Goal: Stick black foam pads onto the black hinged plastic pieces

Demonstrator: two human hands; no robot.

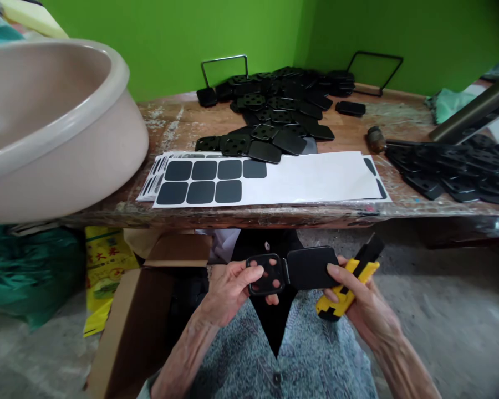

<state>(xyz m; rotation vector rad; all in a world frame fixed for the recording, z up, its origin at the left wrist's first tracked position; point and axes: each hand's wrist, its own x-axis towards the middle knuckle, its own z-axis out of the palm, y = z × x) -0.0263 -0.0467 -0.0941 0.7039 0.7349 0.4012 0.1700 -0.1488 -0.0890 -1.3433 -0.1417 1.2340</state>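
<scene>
Over my lap I hold a black hinged two-panel piece (311, 269), opened out flat. My left hand (227, 291) is closed on its left panel, which has round holes, with the thumb on top. The right panel is solid and flat. My right hand (372, 316) pinches that panel's outer edge and at the same time grips a yellow utility knife (349, 285), its dark end pointing up and right. Beyond my hands, at the bench edge, lie sheets of dark rounded-square stickers (311, 180); the top sheet's right part is bare white.
A heap of similar black pieces (289, 111) covers the back of the bench (170, 124); another pile (461, 166) lies right, near a metal bar (474, 105). A big pale basin (120, 127) stands left. Below are an open cardboard box (120, 327) and a green bag (29, 277).
</scene>
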